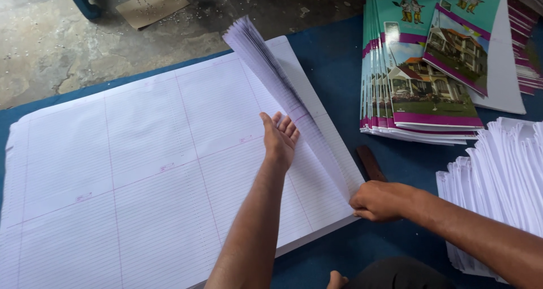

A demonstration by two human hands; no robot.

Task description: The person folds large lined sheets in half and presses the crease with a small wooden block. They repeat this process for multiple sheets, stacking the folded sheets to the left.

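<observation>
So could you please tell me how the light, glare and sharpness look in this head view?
Head view: soft, even daylight, no glare on the ruled sheets; a faint shadow under the left hand; the right hand and printed covers sharp; slight wide-angle bending at the edges.

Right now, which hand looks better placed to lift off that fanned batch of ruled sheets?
Probably the right hand: it already pinches the near corner of the fanned white ruled sheets, beside the dark flat stick. The left hand lies flat, fingers tucked under the fan, pressing the big white ruled paper stack.
</observation>
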